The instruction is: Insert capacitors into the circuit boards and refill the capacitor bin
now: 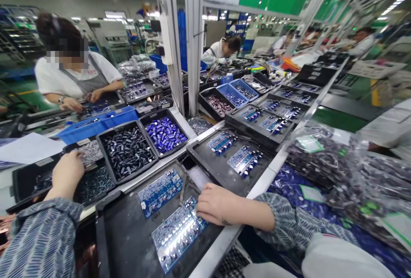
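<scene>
My left hand point(68, 171) reaches into a small bin of pale grey components point(91, 153), its fingers bent and the tips partly hidden. Below it is a bin of dark, thin parts point(96, 185). My right hand point(220, 204) is closed over the right end of the nearer blue circuit board point(180, 233); what its fingers pinch, if anything, is hidden. Behind that board lies a second blue circuit board point(160, 190). Both boards lie flat in a black tray point(120, 233) and carry small mounted components.
Bins of black capacitors point(128, 152) and blue capacitors point(165, 133) stand behind the tray. Another black tray point(208, 164) with two boards sits farther along the metal rail point(257, 188). Bagged parts point(321, 175) lie at right. A co-worker point(77, 72) works across the bench, beside an upright post point(192, 42).
</scene>
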Available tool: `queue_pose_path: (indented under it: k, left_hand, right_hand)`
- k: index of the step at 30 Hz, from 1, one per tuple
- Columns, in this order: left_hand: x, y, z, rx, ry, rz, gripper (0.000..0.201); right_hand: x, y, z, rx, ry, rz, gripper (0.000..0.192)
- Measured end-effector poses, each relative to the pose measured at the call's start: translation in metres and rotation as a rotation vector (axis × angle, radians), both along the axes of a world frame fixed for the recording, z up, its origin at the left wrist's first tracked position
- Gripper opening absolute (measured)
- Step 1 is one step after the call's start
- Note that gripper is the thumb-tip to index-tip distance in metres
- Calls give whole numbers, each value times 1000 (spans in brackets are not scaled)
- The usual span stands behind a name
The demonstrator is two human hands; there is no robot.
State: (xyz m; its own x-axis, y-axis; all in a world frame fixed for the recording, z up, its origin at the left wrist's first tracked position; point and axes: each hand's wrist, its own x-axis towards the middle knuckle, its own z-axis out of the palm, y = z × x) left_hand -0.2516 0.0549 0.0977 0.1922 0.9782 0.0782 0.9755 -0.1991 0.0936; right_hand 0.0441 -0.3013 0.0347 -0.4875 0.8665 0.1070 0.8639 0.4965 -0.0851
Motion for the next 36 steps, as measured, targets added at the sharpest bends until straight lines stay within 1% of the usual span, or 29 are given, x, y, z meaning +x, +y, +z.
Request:
queue_pose_path:
  k: [2,3,4,5,6,7,9,10,12,13,15,17,18,19,20,21,22,23,24,25,26,27,28,29,30,31,33,34,36]
  left_hand:
    - [10,-9,10,31,-127,49,36]
    - [17,-18,14,28,-243,69,31]
    - [27,-30,16,-11,-393,62,27]
    - [37,-47,16,-86,-554,31,25]
    - [47,-68,13,-199,-708,-26,29]
    - [57,-91,9,-333,-835,-85,41]
    - [73,-141,-2,-591,-968,-166,63]
    - [78,-165,-9,-687,-1013,-171,67]
    - [84,-205,-21,-823,-1113,-137,67]
    - [86,-220,-27,-862,-1173,-106,66]
    - [88,-242,-38,-892,-1293,-46,64]
    - [92,-251,-47,-876,-1381,-18,62]
    - [93,-251,-51,-864,-1411,-9,61]
    - [94,-247,-53,-852,-1422,-17,57]
    - [95,-239,-53,-863,-1392,-54,52]
    - [95,-227,-51,-858,-1334,-117,45]
    - [93,-210,-47,-832,-1244,-211,36]
    - [88,-188,-41,-755,-1122,-316,26]
    - [81,-163,-33,-595,-978,-390,17]
    - [73,-135,-24,-388,-802,-402,14]
    - [63,-105,-16,-212,-613,-350,17]
    - [53,-75,-10,-87,-439,-250,23]
    - [44,-46,-6,-47,-278,-135,29]
    - [37,-20,-5,-76,-122,-44,34]
    - [31,3,-7,-133,10,-2,38]
    - [28,22,-11,-167,50,0,42]
    - [25,45,-23,-211,78,-10,45]
    - [24,50,-29,-210,61,-13,43]
    - [21,53,-39,-191,27,3,37]
  right_hand:
    - [4,10,7,-10,-25,17,26]
    - [6,16,11,-10,-27,21,25]
    - [8,22,17,-2,-17,21,24]
    - [8,28,22,14,5,13,23]
    - [8,34,28,32,39,-1,23]
    - [6,41,33,52,78,-18,24]
    - [0,52,39,87,151,-42,34]
    - [-5,56,40,104,175,-45,40]
    - [-15,62,38,136,183,-32,48]
    - [-21,63,35,150,169,-24,46]
    - [-30,63,28,183,128,-14,36]
    - [-36,63,24,240,95,-7,28]
    - [-36,64,23,282,93,-4,28]
    - [-34,66,23,327,100,14,29]
    - [-30,69,24,366,113,34,31]
    - [-24,73,26,395,138,50,31]
    - [-16,79,27,405,167,62,29]
    - [-5,84,28,405,199,48,26]
    - [7,90,28,402,238,38,26]
    - [19,96,27,402,275,42,25]
    - [32,101,23,396,306,28,25]
    - [44,106,18,390,337,-2,25]
    - [54,110,12,368,363,-43,26]
    - [63,113,5,336,383,-84,27]
    - [68,116,-3,297,395,-120,27]
    - [72,119,-11,253,397,-145,26]
    - [71,125,-26,170,377,-171,24]
    - [68,128,-31,134,362,-182,23]
    - [59,135,-39,66,339,-204,22]
